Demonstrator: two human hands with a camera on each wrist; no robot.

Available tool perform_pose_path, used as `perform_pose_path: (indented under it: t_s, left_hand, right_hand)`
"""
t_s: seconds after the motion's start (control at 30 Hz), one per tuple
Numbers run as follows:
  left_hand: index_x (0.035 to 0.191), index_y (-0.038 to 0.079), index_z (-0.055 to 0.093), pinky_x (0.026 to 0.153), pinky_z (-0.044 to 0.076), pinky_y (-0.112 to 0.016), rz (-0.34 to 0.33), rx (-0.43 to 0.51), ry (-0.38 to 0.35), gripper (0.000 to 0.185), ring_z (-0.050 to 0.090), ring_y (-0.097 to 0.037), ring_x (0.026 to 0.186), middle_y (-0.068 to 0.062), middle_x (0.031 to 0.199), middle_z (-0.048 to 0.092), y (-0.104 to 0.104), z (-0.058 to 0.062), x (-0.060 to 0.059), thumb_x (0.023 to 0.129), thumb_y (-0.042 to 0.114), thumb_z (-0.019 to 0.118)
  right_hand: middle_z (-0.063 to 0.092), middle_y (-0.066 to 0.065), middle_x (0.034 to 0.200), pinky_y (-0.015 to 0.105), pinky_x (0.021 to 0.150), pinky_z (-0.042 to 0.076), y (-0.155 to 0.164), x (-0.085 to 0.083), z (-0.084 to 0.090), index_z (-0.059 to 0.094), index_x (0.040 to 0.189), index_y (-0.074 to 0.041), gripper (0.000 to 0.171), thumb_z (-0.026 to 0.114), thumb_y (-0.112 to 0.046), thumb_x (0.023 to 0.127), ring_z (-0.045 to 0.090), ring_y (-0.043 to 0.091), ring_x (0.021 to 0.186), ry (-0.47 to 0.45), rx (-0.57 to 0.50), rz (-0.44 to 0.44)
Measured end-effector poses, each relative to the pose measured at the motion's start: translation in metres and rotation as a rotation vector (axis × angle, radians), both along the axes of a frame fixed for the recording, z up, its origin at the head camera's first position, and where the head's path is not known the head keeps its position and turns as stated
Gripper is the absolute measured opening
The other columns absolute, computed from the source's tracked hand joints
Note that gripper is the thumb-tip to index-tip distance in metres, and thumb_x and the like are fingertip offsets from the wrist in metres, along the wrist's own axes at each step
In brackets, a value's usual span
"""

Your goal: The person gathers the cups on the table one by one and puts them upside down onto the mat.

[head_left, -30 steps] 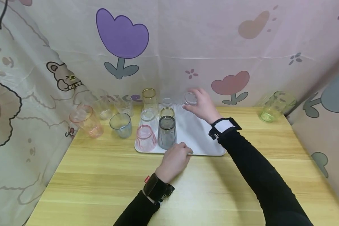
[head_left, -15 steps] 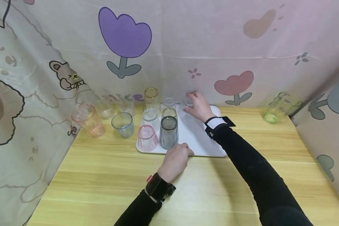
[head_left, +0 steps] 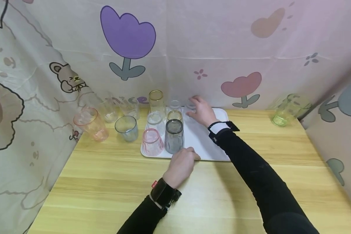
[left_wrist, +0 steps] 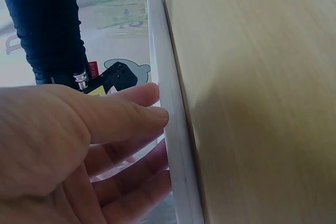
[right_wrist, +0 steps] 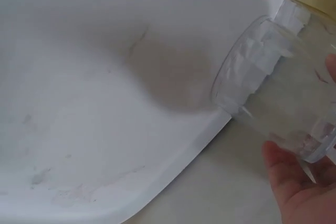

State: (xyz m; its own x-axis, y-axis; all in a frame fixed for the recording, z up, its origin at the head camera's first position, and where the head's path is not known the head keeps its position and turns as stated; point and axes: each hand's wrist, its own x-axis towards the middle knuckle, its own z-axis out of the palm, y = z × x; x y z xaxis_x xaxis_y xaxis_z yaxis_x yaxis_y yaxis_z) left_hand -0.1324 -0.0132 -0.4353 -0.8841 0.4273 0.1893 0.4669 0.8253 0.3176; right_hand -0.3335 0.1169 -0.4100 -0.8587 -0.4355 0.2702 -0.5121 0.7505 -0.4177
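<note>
My right hand [head_left: 203, 112] grips a clear glass [right_wrist: 283, 87] at the back of the white tray [head_left: 204, 139]. The glass stands mouth down by the tray's back rim, with fingers around its upper end. At the tray's front edge, my left hand [head_left: 180, 166] holds the rim, its thumb and fingertips right on it in the left wrist view. On the tray's left half, several upturned glasses stand in two columns: a pink glass [head_left: 152, 143], a grey glass [head_left: 174, 138], clear ones and yellow-tinted ones.
Left of the tray stand upright glasses: a blue-grey glass [head_left: 127, 130], a pinkish tall glass [head_left: 93, 125] and clear ones behind. A green glass [head_left: 286, 112] stands far right on the wooden table [head_left: 105, 188]. A patterned curtain [head_left: 190, 39] hangs close behind the tray.
My right hand has lowered the clear glass and shifted it left, close to the other glasses at the back of the tray. My left hand has stayed at the front rim.
</note>
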Motion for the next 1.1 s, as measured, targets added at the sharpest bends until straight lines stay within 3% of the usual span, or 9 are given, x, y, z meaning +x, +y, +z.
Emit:
perform_pose_path:
  t_s: [0.17, 0.33, 0.5, 0.63, 0.73, 0.9, 1.1]
  left_hand:
    - [0.101, 0.020, 0.084, 0.065, 0.055, -0.025, -0.003, 0.007, -0.010, 0.041, 0.070, -0.016, 0.085, 0.002, 0.094, 0.072, -0.002, -0.001, 0.000, 0.083, -0.011, 0.065]
    - [0.102, 0.020, 0.084, 0.066, 0.056, -0.026, -0.001, 0.016, -0.025, 0.041, 0.071, -0.016, 0.087, 0.002, 0.094, 0.072, -0.004, -0.001, 0.000, 0.083, -0.011, 0.065]
    - [0.102, 0.020, 0.084, 0.068, 0.056, -0.027, 0.010, 0.019, -0.026, 0.042, 0.071, -0.017, 0.088, 0.001, 0.095, 0.072, -0.005, -0.001, -0.001, 0.083, -0.013, 0.065]
    - [0.104, 0.019, 0.084, 0.069, 0.057, -0.026, 0.010, 0.020, -0.025, 0.043, 0.071, -0.018, 0.089, 0.000, 0.096, 0.073, -0.005, -0.001, 0.000, 0.082, -0.014, 0.066]
    - [0.104, 0.019, 0.084, 0.069, 0.057, -0.026, 0.015, 0.020, -0.020, 0.043, 0.071, -0.018, 0.089, 0.000, 0.096, 0.073, -0.004, -0.001, 0.000, 0.082, -0.014, 0.066]
    - [0.103, 0.018, 0.084, 0.070, 0.058, -0.028, 0.034, 0.018, -0.016, 0.040, 0.072, -0.019, 0.089, 0.000, 0.096, 0.074, -0.003, 0.000, 0.000, 0.083, -0.013, 0.068]
    - [0.105, 0.017, 0.082, 0.071, 0.058, -0.027, 0.043, 0.017, -0.044, 0.040, 0.071, -0.019, 0.089, 0.000, 0.097, 0.073, 0.001, -0.002, 0.000, 0.081, -0.013, 0.070]
  right_hand:
    - [0.041, 0.020, 0.160, 0.052, 0.116, 0.041, 0.004, 0.006, 0.000, 0.044, 0.156, -0.003, 0.074, 0.076, -0.031, 0.094, 0.043, 0.040, 0.144, -0.032, 0.012, 0.009]
    - [0.036, 0.017, 0.164, 0.053, 0.117, 0.040, 0.017, 0.023, 0.009, 0.041, 0.158, -0.008, 0.073, 0.071, -0.033, 0.097, 0.038, 0.038, 0.148, -0.030, -0.060, -0.034]
    - [0.042, 0.019, 0.160, 0.056, 0.119, 0.036, 0.038, 0.040, 0.022, 0.044, 0.155, -0.005, 0.069, 0.073, -0.026, 0.096, 0.041, 0.040, 0.146, 0.085, -0.212, -0.067]
    - [0.046, 0.018, 0.156, 0.055, 0.110, 0.046, 0.063, 0.050, 0.033, 0.048, 0.152, -0.002, 0.065, 0.076, -0.016, 0.094, 0.047, 0.038, 0.140, 0.198, -0.368, -0.120]
    - [0.050, 0.017, 0.152, 0.043, 0.101, 0.051, 0.084, 0.054, 0.041, 0.052, 0.149, -0.001, 0.063, 0.076, -0.010, 0.092, 0.052, 0.036, 0.131, 0.290, -0.470, -0.176]
    - [0.056, 0.015, 0.146, 0.022, 0.093, 0.044, 0.124, 0.056, 0.054, 0.056, 0.145, -0.001, 0.055, 0.073, -0.009, 0.093, 0.056, 0.034, 0.122, 0.418, -0.546, -0.310]
    - [0.052, 0.002, 0.148, 0.022, 0.106, 0.043, 0.175, 0.059, 0.061, 0.056, 0.148, -0.012, 0.054, 0.070, -0.019, 0.096, 0.051, 0.019, 0.129, 0.375, -0.618, -0.554]
